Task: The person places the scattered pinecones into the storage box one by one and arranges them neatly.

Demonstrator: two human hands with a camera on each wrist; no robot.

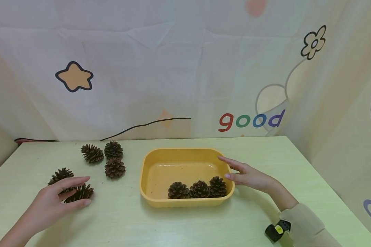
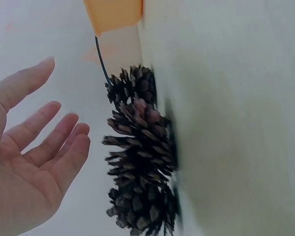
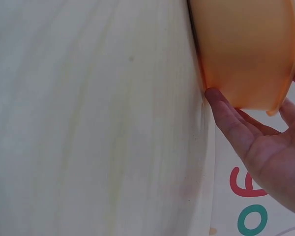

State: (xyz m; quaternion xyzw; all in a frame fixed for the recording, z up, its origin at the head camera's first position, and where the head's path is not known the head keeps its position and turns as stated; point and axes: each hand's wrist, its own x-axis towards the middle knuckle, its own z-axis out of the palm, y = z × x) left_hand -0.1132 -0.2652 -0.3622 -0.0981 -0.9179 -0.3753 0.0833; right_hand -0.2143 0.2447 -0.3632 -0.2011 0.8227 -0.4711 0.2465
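My left hand reaches over the nearest brown pine cone, thumb and fingers spread to either side of it. In the left wrist view its fingers are straight and a small gap separates them from that cone. A second cone lies just behind the hand. My right hand rests against the right end of the yellow tray, thumb on its outer wall. Three pine cones lie along the tray's near wall.
Three more pine cones lie in a cluster at the back left of the pale green table. A printed curtain hangs right behind the table's far edge. A small black and yellow device sits on my right wrist.
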